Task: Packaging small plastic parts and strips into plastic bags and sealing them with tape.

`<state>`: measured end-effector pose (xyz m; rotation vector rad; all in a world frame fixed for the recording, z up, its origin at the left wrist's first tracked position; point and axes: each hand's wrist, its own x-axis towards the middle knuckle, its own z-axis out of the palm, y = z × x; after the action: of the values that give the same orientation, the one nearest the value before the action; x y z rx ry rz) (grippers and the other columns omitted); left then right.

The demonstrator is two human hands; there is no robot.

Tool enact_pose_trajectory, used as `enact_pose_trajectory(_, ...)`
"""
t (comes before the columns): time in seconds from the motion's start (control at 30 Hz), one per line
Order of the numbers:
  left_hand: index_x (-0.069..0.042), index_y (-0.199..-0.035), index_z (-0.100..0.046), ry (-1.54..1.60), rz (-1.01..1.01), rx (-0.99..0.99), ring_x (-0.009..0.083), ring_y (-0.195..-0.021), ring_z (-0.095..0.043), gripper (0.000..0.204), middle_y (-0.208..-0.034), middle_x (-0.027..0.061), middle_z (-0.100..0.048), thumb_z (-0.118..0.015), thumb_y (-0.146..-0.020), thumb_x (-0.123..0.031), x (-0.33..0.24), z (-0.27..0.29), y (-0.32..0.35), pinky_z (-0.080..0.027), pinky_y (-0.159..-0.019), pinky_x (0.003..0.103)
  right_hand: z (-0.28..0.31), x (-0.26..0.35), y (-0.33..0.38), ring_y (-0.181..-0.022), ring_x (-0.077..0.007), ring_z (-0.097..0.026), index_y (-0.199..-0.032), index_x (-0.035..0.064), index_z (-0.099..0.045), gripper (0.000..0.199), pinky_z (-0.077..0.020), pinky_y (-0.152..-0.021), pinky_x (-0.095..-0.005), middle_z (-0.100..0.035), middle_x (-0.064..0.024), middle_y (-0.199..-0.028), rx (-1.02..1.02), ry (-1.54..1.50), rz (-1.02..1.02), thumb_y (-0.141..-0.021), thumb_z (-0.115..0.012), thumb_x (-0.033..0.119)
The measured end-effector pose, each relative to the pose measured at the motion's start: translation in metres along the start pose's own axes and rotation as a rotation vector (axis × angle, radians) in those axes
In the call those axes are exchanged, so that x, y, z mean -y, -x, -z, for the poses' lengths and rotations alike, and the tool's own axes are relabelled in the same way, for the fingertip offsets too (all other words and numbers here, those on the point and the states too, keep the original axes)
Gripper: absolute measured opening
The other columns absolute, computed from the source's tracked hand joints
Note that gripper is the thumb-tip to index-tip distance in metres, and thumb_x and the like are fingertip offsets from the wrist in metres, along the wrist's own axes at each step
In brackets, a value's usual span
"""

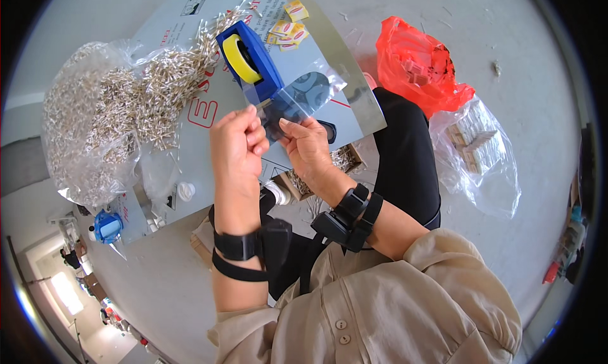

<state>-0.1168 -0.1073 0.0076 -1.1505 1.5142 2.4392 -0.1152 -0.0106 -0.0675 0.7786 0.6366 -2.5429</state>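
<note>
My right hand pinches a small clear plastic bag between thumb and fingers. The bag reaches up over the table, and its far corner catches the light. Close beside it, my left hand is closed with the fingers curled in; what they grip, if anything, I cannot make out. Just beyond both hands stands a blue tape dispenser with a yellow-rimmed roll of tape. To its left, a heap of cotton swabs spills out of a large clear bag.
Small yellow packets lie at the table's far side. Below the table edge is a cardboard box of swabs. On the floor to the right are a red plastic bag and a clear bag of white packs. A white cap sits near the left edge.
</note>
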Motion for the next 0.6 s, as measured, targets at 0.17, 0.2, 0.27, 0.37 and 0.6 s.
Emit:
enact_pose_trajectory(0.17,-0.003,-0.072,-0.049,0.045,-0.038,-0.023,0.0076,-0.045,-0.034,0.016,-0.061,0.0009,-0.043,-0.058,-0.084,-0.007,0.026,0.002,0.037,-0.027,-0.040,0.023,0.012,-0.004,-0.006,-0.077,-0.0148,-0.058,-0.086,0.0031,-0.056,0.007,-0.0499,-0.080,-0.0324,-0.058,-0.0037,-0.081,0.060,-0.024,-0.032,-0.083,-0.059,-0.002)
enact_pose_trajectory(0.2,-0.003,-0.072,-0.049,0.052,-0.047,-0.018,0.0074,-0.046,-0.034,0.015,-0.061,0.0005,-0.043,-0.058,-0.084,-0.006,0.031,0.001,0.043,-0.027,-0.040,0.022,0.013,-0.004,-0.006,-0.077,-0.0148,-0.058,-0.086,0.0031,-0.056,0.007,-0.0499,-0.080,-0.0324,-0.058,-0.0037,-0.081,0.061,-0.024,-0.031,-0.083,-0.059,-0.002)
enact_pose_trajectory(0.27,-0.002,-0.074,-0.050,0.047,-0.064,0.000,0.0068,-0.047,-0.034,0.014,-0.062,-0.0005,-0.042,-0.058,-0.085,-0.007,0.039,0.000,0.052,-0.027,-0.041,0.021,0.013,-0.004,-0.005,-0.076,-0.0152,-0.057,-0.082,0.0027,-0.055,0.005,-0.0501,-0.080,-0.0332,-0.058,-0.0043,-0.080,0.093,-0.020,-0.020,-0.083,-0.059,-0.001)
enact_pose_trajectory(0.37,-0.003,-0.075,-0.048,0.064,-0.109,0.004,0.0072,-0.047,-0.034,0.016,-0.064,0.0010,-0.042,-0.056,-0.087,-0.009,0.047,0.005,0.053,-0.027,-0.040,0.022,0.017,-0.005,-0.005,-0.077,-0.0153,-0.057,-0.077,0.0021,-0.055,0.008,-0.0497,-0.081,-0.0327,-0.057,-0.0054,-0.081,0.133,-0.063,-0.022,-0.083,-0.059,0.001)
enact_pose_trajectory(0.6,-0.002,-0.075,-0.050,0.090,-0.141,0.021,0.0071,-0.047,-0.034,0.015,-0.064,0.0007,-0.042,-0.056,-0.088,-0.009,0.043,0.006,0.056,-0.028,-0.041,0.022,0.031,0.009,0.014,-0.065,-0.0155,-0.056,-0.068,0.0008,-0.055,0.015,-0.0483,-0.064,-0.0281,-0.057,-0.0074,-0.070,0.132,0.201,-0.100,-0.081,-0.063,0.003)
